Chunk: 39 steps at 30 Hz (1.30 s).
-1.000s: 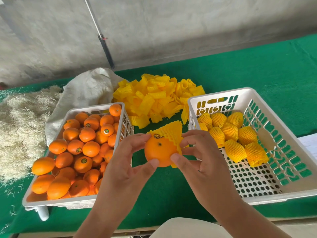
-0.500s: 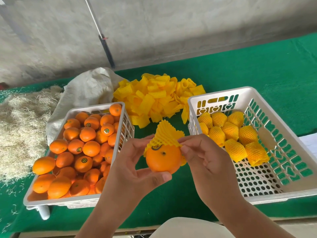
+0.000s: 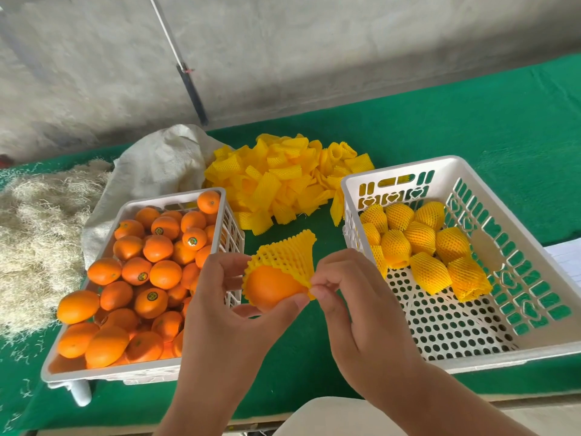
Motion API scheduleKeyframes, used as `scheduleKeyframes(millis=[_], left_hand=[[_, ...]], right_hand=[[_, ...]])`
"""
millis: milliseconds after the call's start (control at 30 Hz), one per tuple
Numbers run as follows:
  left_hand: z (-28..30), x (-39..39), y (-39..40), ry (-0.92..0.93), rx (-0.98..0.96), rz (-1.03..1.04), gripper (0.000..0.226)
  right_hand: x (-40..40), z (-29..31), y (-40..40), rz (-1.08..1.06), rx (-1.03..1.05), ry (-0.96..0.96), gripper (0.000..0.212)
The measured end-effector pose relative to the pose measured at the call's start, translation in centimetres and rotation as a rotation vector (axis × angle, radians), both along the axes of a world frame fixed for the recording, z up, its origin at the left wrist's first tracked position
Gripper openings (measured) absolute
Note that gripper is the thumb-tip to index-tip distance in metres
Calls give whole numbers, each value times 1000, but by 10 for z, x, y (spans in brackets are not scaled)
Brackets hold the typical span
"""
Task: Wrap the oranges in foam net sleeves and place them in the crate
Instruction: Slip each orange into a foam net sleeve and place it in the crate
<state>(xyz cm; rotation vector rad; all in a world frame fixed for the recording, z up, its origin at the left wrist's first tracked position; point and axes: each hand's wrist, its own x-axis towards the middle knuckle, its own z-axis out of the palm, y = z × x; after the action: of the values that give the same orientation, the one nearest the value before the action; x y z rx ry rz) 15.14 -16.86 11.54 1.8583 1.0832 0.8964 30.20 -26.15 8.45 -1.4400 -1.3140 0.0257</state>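
Gripping half-sleeved orange (image 3: 272,286), hands (image 3: 239,313) hide its sticker.

Nothing here carries text I can read. Several of the loose oranges (image 3: 157,247) in my left crate (image 3: 138,374), at the lower left of the frame, wear small round stickers (image 3: 192,241), dark with green and yellow, but whatever is printed on them is too small to make out. The crate (image 3: 399,166) at the right of the frame has only cut-out slots and heart shapes (image 3: 390,197) in its far wall, no letters or numbers.
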Motion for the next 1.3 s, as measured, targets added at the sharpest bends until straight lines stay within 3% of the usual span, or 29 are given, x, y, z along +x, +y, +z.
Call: scheduleKeyframes(millis=[233,533,600,733,800,1033,1167,1300], left_hand=[[3,9,-9,33,123,164,75],[2,9,-11,3,177,180,79],[3,9,-10,17,208,169,81],[7,10,-11,72,273,115,75],[10,10,-14,107,316,62,71],[19,4,-19,92,262,-211,50],[21,2,-14,24,281,-234,35],[14,5,-13,42,481,-203,25]], right_hand=[[-3,-1,2,17,2,55,6],[-2,1,0,20,-64,235,10],[-3,4,-1,68,-103,368,15],[-7,8,-3,310,-268,827,35],[-6,10,-5,321,-292,926,46],[4,8,-11,104,-277,900,77],[11,5,-13,242,-271,981,74],[14,4,-14,334,-250,1088,69]])
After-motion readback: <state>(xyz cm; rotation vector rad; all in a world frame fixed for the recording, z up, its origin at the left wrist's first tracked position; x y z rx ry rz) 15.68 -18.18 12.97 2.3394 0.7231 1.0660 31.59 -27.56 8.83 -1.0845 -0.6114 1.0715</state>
